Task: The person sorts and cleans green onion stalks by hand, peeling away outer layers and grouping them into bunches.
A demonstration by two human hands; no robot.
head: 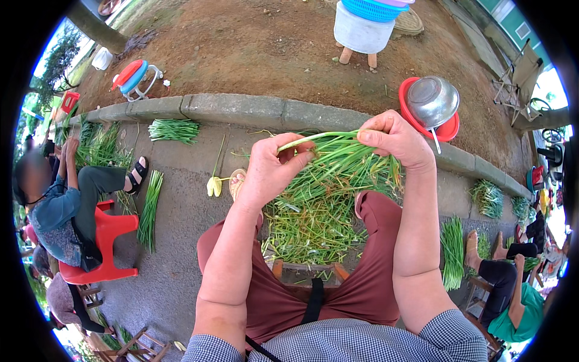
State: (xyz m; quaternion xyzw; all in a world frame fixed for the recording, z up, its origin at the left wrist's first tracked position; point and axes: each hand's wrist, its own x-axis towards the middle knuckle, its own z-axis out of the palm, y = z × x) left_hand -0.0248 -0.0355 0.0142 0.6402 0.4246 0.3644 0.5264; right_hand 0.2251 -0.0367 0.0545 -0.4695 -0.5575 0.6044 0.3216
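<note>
My left hand (277, 168) pinches one end of a few long green stalks (332, 141) that look like garlic chives. My right hand (398, 141) grips their other end between thumb and fingers, so they span the gap between my hands, bent slightly upward. Below them a loose heap of green stalks (334, 176) lies on the ground, partly hidden by my hands. Nearer to me, between my legs, is a thick litter of green and yellowed trimmings (312, 226).
A stone kerb (235, 107) crosses ahead. A metal colander (433, 102) rests on a red basin (448, 134) beyond it. Sorted bundles lie left (150, 210) and right (452, 253). A person sits on a red plastic stool (106, 244) at left; others sit at right.
</note>
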